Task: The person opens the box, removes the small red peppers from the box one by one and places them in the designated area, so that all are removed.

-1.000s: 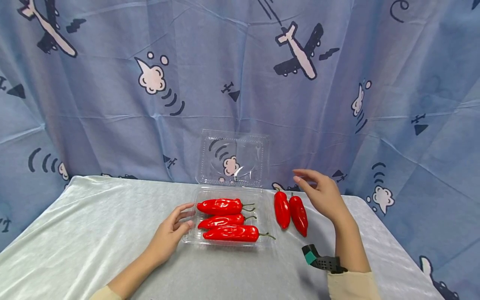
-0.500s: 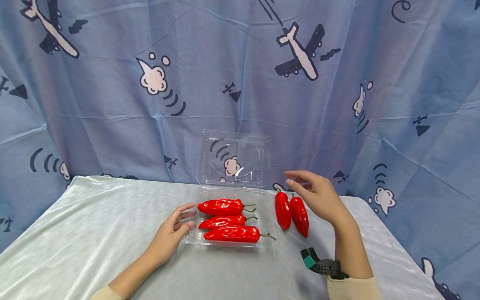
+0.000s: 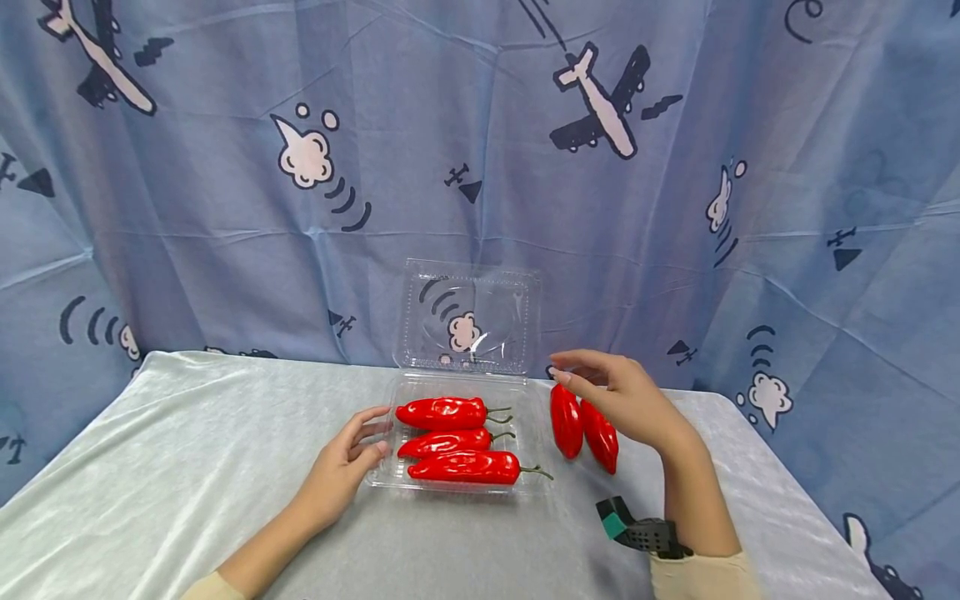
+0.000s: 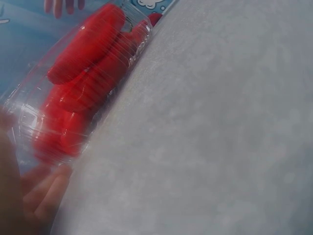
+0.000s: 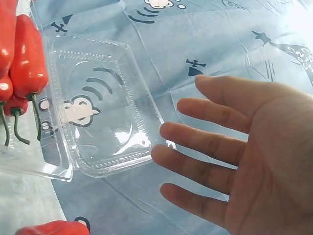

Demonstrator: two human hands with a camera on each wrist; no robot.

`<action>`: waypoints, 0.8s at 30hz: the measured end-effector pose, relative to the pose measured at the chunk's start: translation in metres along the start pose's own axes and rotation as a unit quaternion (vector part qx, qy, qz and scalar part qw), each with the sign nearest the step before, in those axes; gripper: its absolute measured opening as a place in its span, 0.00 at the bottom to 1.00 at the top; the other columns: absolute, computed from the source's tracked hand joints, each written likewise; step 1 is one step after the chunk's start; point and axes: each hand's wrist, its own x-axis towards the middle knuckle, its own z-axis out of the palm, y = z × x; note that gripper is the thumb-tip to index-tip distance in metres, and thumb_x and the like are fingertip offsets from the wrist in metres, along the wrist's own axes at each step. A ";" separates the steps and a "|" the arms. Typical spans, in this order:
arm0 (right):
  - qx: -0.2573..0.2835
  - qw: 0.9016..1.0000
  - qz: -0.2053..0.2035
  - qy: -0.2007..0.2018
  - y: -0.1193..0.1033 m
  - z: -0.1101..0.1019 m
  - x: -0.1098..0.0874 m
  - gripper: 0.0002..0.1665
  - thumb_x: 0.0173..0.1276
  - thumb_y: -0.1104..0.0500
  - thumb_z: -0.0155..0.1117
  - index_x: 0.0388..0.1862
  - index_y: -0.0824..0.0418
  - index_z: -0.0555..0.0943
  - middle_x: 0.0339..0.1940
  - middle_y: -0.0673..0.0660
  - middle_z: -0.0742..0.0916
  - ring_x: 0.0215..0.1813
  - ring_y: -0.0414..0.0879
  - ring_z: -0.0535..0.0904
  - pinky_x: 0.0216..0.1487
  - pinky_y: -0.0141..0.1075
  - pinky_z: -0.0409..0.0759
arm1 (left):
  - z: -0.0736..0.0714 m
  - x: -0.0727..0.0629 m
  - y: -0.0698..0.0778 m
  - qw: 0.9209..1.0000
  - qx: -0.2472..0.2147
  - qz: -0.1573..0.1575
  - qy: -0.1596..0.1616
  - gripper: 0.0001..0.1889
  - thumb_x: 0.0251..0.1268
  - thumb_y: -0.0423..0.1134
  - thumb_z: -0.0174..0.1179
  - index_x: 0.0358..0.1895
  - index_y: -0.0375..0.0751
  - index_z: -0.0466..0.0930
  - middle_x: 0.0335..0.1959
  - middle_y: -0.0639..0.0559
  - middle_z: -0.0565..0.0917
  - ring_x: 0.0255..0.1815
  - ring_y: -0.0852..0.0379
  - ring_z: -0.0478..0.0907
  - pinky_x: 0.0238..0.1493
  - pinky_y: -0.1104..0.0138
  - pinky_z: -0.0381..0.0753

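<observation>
A clear plastic clamshell container (image 3: 450, 490) stands on the table, its lid (image 3: 487, 283) raised at the back. Three glossy red peppers (image 3: 463, 468) with green stems lie in its base. At the base's left edge, my left hand (image 3: 341, 471) touches the rim with lightly bent fingers, thumb nearest me. Two more red peppers (image 3: 566, 423) lie side by side on the cloth, right of the container. My right hand (image 3: 630, 404) hovers over their stem ends, hiding them; its fingers (image 5: 200, 169) are spread and hold nothing in the right wrist view.
A pale velvety cloth covers the table (image 3: 225, 417). Close behind the table's far edge hangs a blue curtain (image 3: 420, 167) printed with airplanes and clouds. A black strap with a green patch (image 3: 641, 532) sits on my right wrist.
My right hand has moved left and slightly down, from beside the two loose peppers to above their stem ends. The left hand, container and peppers stay in place.
</observation>
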 end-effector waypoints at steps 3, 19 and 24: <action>0.001 1.000 0.000 -0.011 0.000 0.002 0.001 0.22 0.76 0.50 0.60 0.64 0.56 0.80 0.59 0.58 0.87 0.57 0.56 0.85 0.56 0.54 0.84 | 0.000 0.000 0.000 1.000 -0.001 0.000 -0.001 0.24 0.75 0.38 0.56 0.71 0.49 0.69 0.66 0.37 0.79 0.61 0.42 0.82 0.57 0.63 0.84; 0.019 0.995 -0.035 -0.088 -0.005 0.020 0.009 0.20 0.74 0.50 0.62 0.62 0.52 0.82 0.58 0.54 0.87 0.54 0.48 0.85 0.55 0.45 0.84 | -0.001 0.000 0.002 1.000 0.000 0.000 0.000 0.24 0.74 0.37 0.56 0.71 0.47 0.69 0.66 0.37 0.79 0.62 0.41 0.82 0.56 0.67 0.83; 0.039 0.992 -0.044 -0.112 -0.004 0.029 0.012 0.22 0.73 0.50 0.63 0.63 0.54 0.82 0.58 0.55 0.87 0.55 0.49 0.85 0.56 0.44 0.84 | 0.000 0.000 0.002 1.000 -0.002 -0.002 -0.001 0.24 0.74 0.38 0.56 0.71 0.47 0.69 0.66 0.37 0.79 0.62 0.41 0.82 0.57 0.65 0.83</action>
